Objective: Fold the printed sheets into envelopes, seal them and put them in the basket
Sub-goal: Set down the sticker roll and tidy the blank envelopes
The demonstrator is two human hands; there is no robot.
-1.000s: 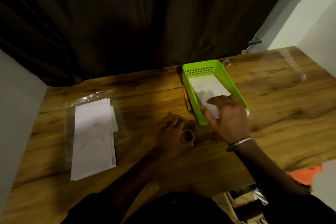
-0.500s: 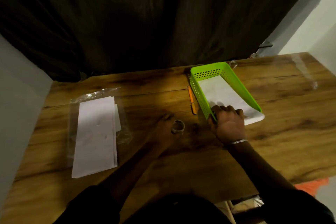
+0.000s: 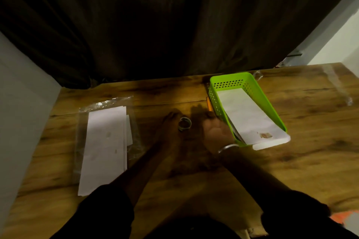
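Note:
A green basket [image 3: 273, 109] stands right of centre on the wooden table. White sealed envelopes [image 3: 246, 114] lie in it, and their near end juts over its front rim. A stack of white sheets [image 3: 104, 141] lies on a clear plastic sleeve at the left. My left hand [image 3: 170, 127] holds a small tape roll [image 3: 185, 124] at the table's middle. My right hand [image 3: 214, 131] rests on the table between the roll and the basket's near left corner. It holds nothing, and its fingers lie in shadow.
An orange pen [image 3: 209, 104] lies along the basket's left side. A dark curtain hangs behind the table, and a grey wall runs down the left edge. Strips of clear tape [image 3: 338, 85] stick to the far right of the wood.
My right hand has left the envelopes in the basket and drawn left toward the tape roll. The left hand stays on the roll.

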